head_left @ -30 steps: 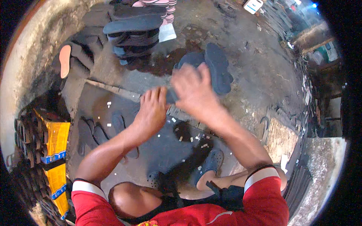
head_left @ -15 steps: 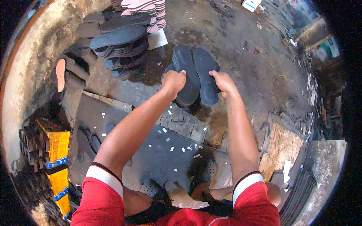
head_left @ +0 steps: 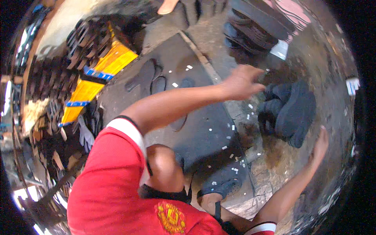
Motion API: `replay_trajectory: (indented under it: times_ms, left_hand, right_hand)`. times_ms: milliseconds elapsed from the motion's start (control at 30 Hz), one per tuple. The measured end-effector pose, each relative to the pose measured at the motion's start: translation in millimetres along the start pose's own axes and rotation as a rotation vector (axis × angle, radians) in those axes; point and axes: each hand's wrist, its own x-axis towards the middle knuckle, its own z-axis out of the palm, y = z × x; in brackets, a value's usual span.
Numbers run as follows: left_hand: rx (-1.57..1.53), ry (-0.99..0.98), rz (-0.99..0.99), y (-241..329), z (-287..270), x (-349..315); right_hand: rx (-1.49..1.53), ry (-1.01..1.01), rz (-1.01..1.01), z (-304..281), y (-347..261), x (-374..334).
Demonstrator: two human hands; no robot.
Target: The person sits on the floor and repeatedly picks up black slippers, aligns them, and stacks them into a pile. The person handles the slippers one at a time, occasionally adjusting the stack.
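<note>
Dark soles [head_left: 295, 113] lay on the floor [head_left: 331, 102].
Just beside them, the left hand [head_left: 243, 82] had its thumb spread from the fingers; how the right hand [head_left: 319, 145] held its fingers, I could not tell.

Low pile of soles [head_left: 295, 113] on floor [head_left: 331, 103], right of mat [head_left: 211, 125]. Left hand [head_left: 243, 82] just left of pile; fingertips blurred, contact cannot be told. Right hand [head_left: 320, 145] past pile's right side, nearer the person, apart from it. Taller stack of soles [head_left: 258, 29] farther off, a little left; paper sheet [head_left: 280, 49] at its near right edge. On mat: sandals [head_left: 145, 76] toward left; scraps [head_left: 234, 169] scattered on and beside its right edge. Boxes [head_left: 87, 90] left of mat; stacked pieces [head_left: 51, 78] left of boxes; glove [head_left: 85, 135] on boxes' near side.
</note>
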Motion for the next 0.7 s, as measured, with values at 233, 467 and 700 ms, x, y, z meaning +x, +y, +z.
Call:
replay_trajectory:
  times_ms: [233,467,700]
  left_hand:
    - [0.594,0.178,-1.281,-253,-220,-287]
    - [0.618,-0.087,-1.066,-183,-116,-294]
    - [0.530,0.017,-0.762,-178,-147,-355]
  right_hand:
    - [0.274,-0.128,-0.149,93,-183,-123]
    - [0.036,-0.750,-0.374,283,-215,-260]
    - [-0.424,-0.851,-1.019,419,-270,-287]
